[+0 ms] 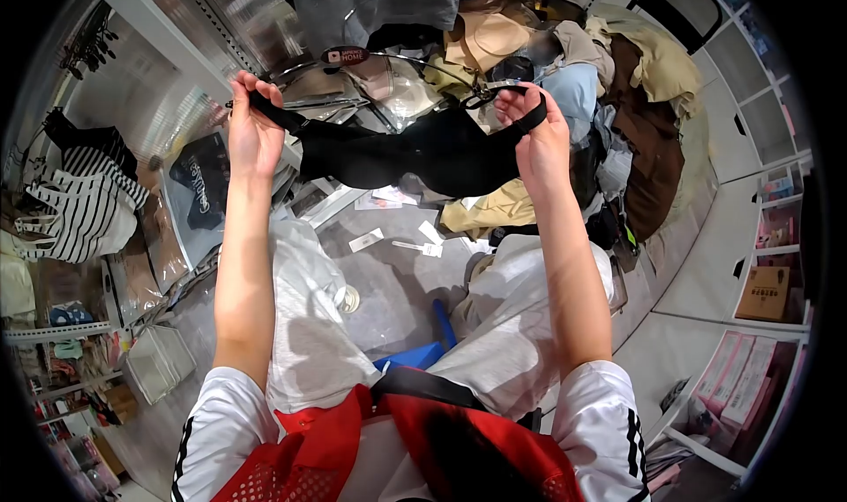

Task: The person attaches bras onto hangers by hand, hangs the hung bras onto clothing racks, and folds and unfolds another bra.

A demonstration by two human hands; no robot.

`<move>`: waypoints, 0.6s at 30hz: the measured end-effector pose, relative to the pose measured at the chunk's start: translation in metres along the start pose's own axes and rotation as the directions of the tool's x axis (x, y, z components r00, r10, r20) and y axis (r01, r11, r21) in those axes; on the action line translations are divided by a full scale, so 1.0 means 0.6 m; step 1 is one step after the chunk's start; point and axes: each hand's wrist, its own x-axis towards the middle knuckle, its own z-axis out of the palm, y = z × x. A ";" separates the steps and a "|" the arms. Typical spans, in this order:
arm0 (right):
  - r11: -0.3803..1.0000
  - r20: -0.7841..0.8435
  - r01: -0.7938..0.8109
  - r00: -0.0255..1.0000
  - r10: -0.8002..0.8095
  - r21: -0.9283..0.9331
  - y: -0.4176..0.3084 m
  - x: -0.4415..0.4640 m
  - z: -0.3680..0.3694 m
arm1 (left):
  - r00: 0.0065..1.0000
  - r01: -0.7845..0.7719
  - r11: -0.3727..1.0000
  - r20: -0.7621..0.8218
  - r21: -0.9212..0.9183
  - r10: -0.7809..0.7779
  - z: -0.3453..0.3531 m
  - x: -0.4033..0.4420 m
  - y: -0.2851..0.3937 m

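Garment point(388, 160), black and strapped, hangs spread between the person's two raised hands, out beyond the pale trousers point(304, 281) and above the grey floor point(384, 277). The left hand point(254, 131) has its fingers bent in toward the thumb, pinching one strap point(275, 112); the right hand point(541, 142) curls around the other strap point(533, 116), its fingers a little more loosely gathered. Just past the garment's upper edge lies a dark hanger point(344, 56), its hook pointing away from the person (a small lettered label sits at its middle). As for progress, the spreading looks done: the body of the garment is drawn out sideways, sagging only slightly, with both straps held well apart. Whether either strap is seated on the hanger I cannot tell, since fingers, strap and hardware crowd together near its ends. Plenty else looks unsorted: a heap of clothes point(648, 140) lies tangled on the right, a yellow cloth point(496, 211) sits at its near edge, and loose paper tags point(366, 240) are scattered on the floor. Over on the left, a striped garment point(84, 202) shows beside a flat plastic packet point(198, 193).
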 end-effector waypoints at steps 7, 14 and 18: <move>0.975 0.015 0.119 0.993 -0.118 -0.190 0.003 -0.001 0.027 | 0.999 -0.002 0.997 -0.045 0.080 0.006 0.019 -0.014 -0.029; 0.975 0.084 0.032 0.996 -0.014 -0.218 0.000 0.015 0.028 | 0.999 -0.015 0.995 -0.042 0.100 0.020 0.032 -0.024 -0.044; 0.942 0.065 0.143 0.989 -0.129 -0.303 0.008 0.008 0.039 | 0.997 -0.028 0.997 -0.072 0.067 0.033 0.028 -0.024 -0.043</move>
